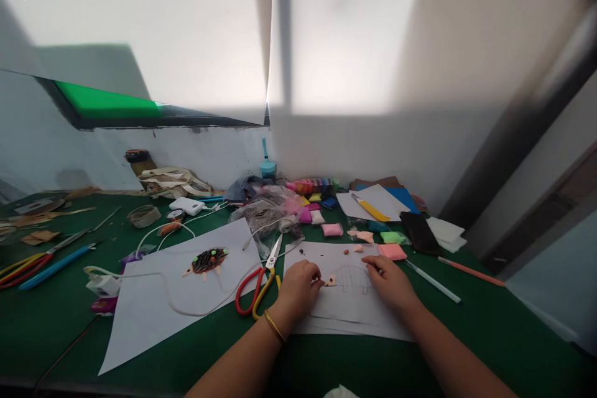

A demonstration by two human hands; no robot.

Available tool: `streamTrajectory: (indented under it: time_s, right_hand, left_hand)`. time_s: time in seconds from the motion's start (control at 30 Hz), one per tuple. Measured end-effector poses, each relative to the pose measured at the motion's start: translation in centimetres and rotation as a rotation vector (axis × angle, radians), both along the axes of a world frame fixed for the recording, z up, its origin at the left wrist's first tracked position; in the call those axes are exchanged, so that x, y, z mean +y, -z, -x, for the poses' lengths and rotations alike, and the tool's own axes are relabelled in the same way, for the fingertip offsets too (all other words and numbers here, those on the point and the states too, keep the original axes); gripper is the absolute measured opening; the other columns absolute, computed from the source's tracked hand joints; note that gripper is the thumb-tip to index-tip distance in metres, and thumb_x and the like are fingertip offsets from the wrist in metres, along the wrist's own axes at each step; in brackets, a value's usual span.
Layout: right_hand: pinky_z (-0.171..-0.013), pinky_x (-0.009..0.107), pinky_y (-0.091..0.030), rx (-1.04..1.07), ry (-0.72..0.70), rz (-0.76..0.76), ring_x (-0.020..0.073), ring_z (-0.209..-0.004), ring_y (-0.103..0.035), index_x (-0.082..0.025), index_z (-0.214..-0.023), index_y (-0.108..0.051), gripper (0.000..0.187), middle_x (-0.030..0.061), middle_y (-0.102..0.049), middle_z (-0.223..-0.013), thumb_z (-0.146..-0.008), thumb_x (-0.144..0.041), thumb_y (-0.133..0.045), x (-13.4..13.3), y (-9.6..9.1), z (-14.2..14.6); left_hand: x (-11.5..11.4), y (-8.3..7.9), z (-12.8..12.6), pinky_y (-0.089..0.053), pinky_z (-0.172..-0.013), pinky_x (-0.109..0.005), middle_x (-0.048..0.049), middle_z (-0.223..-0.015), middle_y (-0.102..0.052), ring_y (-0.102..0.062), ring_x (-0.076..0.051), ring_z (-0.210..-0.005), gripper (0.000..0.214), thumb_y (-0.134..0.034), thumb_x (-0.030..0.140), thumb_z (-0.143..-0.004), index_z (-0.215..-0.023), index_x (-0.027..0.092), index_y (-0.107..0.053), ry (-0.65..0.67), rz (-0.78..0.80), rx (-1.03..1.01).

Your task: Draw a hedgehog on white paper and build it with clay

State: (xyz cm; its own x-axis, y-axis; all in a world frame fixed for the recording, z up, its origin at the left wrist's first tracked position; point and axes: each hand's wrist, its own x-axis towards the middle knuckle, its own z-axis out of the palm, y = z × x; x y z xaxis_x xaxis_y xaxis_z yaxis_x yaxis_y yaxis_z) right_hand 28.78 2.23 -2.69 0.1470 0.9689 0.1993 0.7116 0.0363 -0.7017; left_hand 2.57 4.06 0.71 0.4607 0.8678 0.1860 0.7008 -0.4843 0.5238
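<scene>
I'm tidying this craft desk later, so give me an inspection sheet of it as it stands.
Surface: green table, mostly covered.
Job's things: white sheet with a pencilled dome outline; small peach clay piece on it.
Clutter: red-and-yellow scissors, second sheet bearing a dark clay hedgehog, clay blocks, plastic bag, tape roll, pens.
Grips: left hand pinches beside the peach piece; right hand rests flat on the sheet.
Cables: white cable loops across the second sheet to a charger.
Surroundings: white wall behind.
</scene>
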Motion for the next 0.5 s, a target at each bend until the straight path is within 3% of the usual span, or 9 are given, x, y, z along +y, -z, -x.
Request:
streamTrajectory:
  time_s: [0.27,0.5]
  right_hand:
    - [-0.088,0.033,-0.048,-0.010,-0.001,0.006,0.0229,-0.104,-0.062,-0.022,-0.103,-0.068,0.034,0.0065,-0.068,-0.109,-0.084,-0.035,-0.044,-0.16,-0.31,0.07]
    - [-0.090,0.035,-0.047,0.006,-0.008,0.007,0.0235,-0.105,-0.061,-0.021,-0.104,-0.067,0.033,0.0071,-0.067,-0.110,-0.085,-0.035,-0.043,-0.25,-0.34,0.16]
  left_hand:
    - [0.13,0.27,0.08,-0.044,-0.078,-0.031,-0.0056,-0.095,-0.064,-0.056,-0.019,-0.090,0.018,-0.051,0.019,-0.087,-0.091,0.019,-0.068,0.062,-0.002,-0.001]
    - [-0.31,-0.02,0.02,-0.044,-0.080,-0.034,-0.0042,-0.098,-0.067,-0.058,-0.021,-0.091,0.028,-0.050,0.017,-0.086,-0.110,0.022,-0.063,0.055,-0.002,0.032]
